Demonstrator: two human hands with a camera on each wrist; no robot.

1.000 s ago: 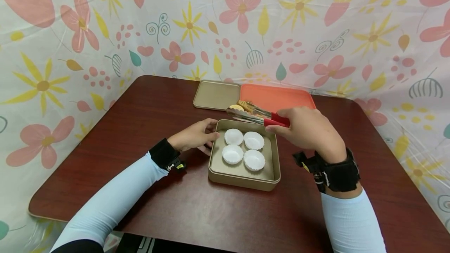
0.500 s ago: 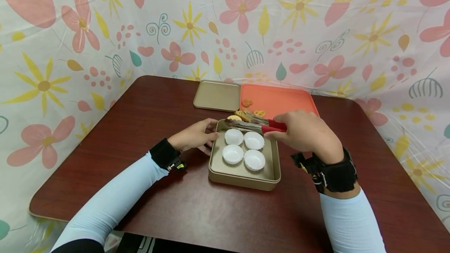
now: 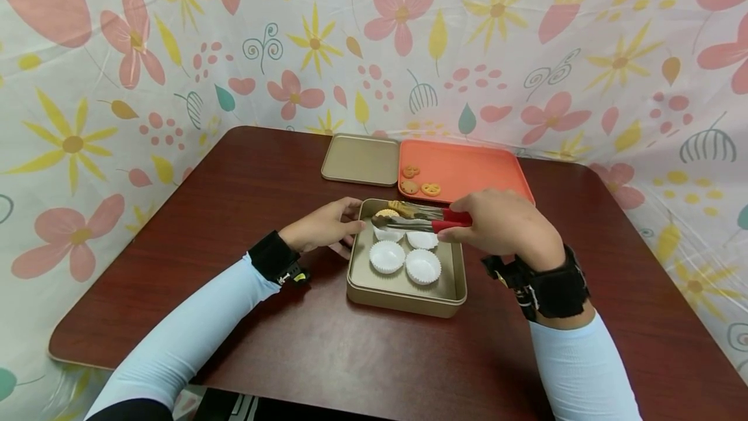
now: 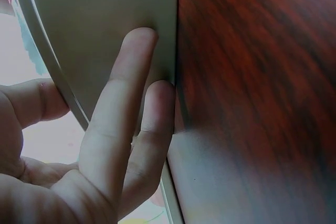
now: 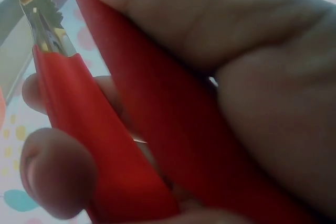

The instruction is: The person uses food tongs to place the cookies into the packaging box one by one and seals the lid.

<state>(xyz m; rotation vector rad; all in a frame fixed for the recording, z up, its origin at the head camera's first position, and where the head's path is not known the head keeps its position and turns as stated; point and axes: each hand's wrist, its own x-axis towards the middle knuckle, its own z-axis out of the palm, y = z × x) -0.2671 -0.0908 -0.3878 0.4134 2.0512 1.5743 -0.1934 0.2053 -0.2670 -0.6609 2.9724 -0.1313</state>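
My right hand (image 3: 505,223) holds metal tongs (image 3: 423,212) by their red handles (image 5: 100,145). Between the tong tips is a pale yellow cookie (image 3: 387,214), over the back left paper cup (image 3: 386,234) in a gold tin box (image 3: 403,304). Several white fluted cups stand in this box, including a front left one (image 3: 386,257) and a front right one (image 3: 423,267); the tongs partly cover the back pair. At the box's left side, my left hand (image 3: 321,225) has its thumb at the rim and fingers (image 4: 118,103) against the outer wall.
Behind the box lies an orange tray (image 3: 467,164) with a pretzel-shaped cookie (image 3: 431,189), another twisted cookie (image 3: 411,171) and a round cookie (image 3: 409,186). A flat gold lid (image 3: 360,160) adjoins the tray's left. All stand on a dark brown table (image 3: 263,343).
My right hand has brought the tongs and cookie from near the tray toward me, over the back of the box. Cookies on the tray have come into sight. My left hand stays put.
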